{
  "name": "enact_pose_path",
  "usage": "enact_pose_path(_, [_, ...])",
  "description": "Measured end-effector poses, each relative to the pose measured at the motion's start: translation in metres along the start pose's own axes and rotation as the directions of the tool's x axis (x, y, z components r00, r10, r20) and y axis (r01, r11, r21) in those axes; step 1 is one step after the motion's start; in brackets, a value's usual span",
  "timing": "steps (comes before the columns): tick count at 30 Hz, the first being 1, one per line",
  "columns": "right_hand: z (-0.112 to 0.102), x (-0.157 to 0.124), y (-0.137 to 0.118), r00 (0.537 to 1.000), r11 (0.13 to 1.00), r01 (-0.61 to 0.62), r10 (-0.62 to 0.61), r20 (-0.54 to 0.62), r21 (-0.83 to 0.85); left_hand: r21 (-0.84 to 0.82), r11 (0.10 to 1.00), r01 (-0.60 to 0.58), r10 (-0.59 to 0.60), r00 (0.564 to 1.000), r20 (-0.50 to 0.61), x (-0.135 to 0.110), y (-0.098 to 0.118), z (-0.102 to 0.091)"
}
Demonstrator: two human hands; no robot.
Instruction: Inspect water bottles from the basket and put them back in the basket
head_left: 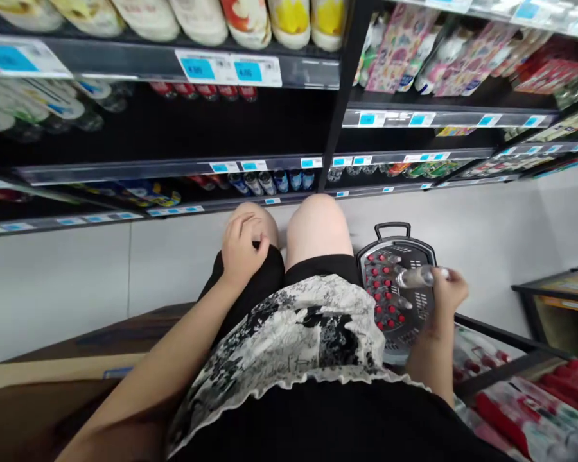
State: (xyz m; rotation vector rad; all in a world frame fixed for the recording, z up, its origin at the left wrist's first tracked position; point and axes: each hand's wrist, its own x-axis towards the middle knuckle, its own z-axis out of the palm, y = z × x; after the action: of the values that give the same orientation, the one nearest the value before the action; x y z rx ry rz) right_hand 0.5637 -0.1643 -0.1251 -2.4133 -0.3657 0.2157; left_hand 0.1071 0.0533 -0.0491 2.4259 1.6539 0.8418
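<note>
My right hand (449, 291) grips a clear plastic bottle (417, 277) by its top end, holding it tilted on its side over a black shopping basket (426, 253). Inside the basket stand several bottles with red caps (376, 272), grouped on its left side. A few clear bottles (402, 301) lie beside them. Slots mark the basket's dark bottom. My left hand (243, 247) rests on my left knee with its fingers loosely spread and nothing in it.
Ahead runs a dark shelf unit (212, 168) with bottles, cans and blue price tags. The grey floor (67, 263) lies between it and me. At the right stand a low display table (553, 289) and a rack of red and white packs (525, 410). Brown boards (77, 372) are at the left.
</note>
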Motion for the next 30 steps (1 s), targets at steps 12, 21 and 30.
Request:
enact_pose_path(12, [-0.073,-0.134,-0.227,0.624,0.305,0.703,-0.698,-0.351,0.643,-0.708,-0.057,0.704,-0.007,0.709,0.705,-0.027,0.034,0.017])
enact_pose_path(21, [-0.022,-0.211,-0.293,0.520,0.553,0.073,-0.731,0.441,0.830,-0.594,-0.155,0.790,0.617,0.547,0.566,-0.038,0.026,0.002])
enact_pose_path(30, [0.048,-0.195,-0.295,0.570,0.646,-0.175,-0.549,0.611,0.743,-0.510,-0.075,0.857,0.557,0.460,0.692,-0.041,0.019,0.006])
